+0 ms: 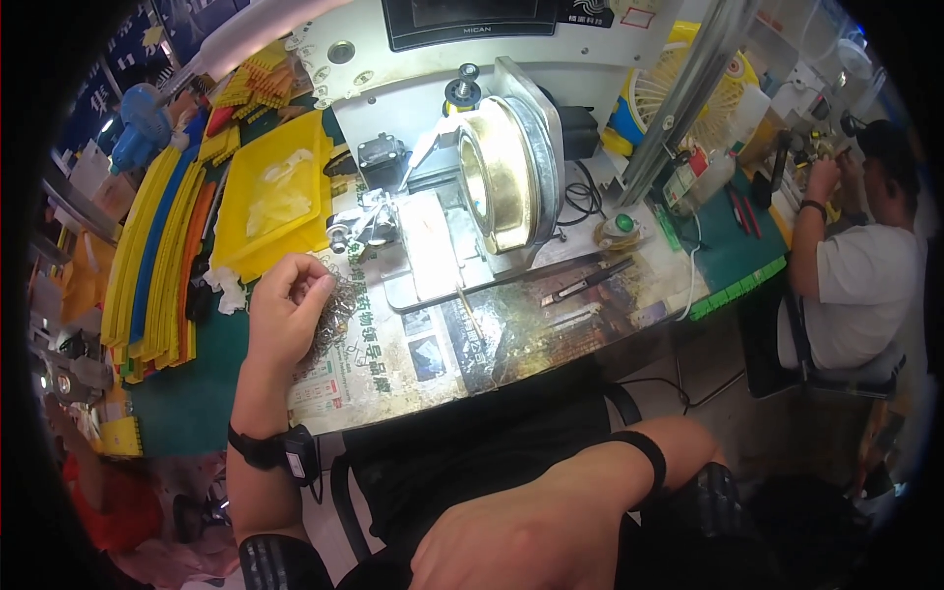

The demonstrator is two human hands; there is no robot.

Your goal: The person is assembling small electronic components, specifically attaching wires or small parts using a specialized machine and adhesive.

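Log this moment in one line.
left hand: curled, by small metal pieces | right hand: fingers hidden | yellow tray: beyond left hand

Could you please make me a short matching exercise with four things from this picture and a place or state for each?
Column one
1. Left hand
2. Right hand
3. Yellow tray
4. Dark slim tool

Column two
A. Holding crumpled white material
B. Lying nearer the person than the brass-coloured ring, and to its right
C. Fingers curled, beside a pile of small dark pieces
D. At the picture's lower edge, fingers mostly out of view

Right pairs: 1-C, 2-D, 3-A, 4-B.
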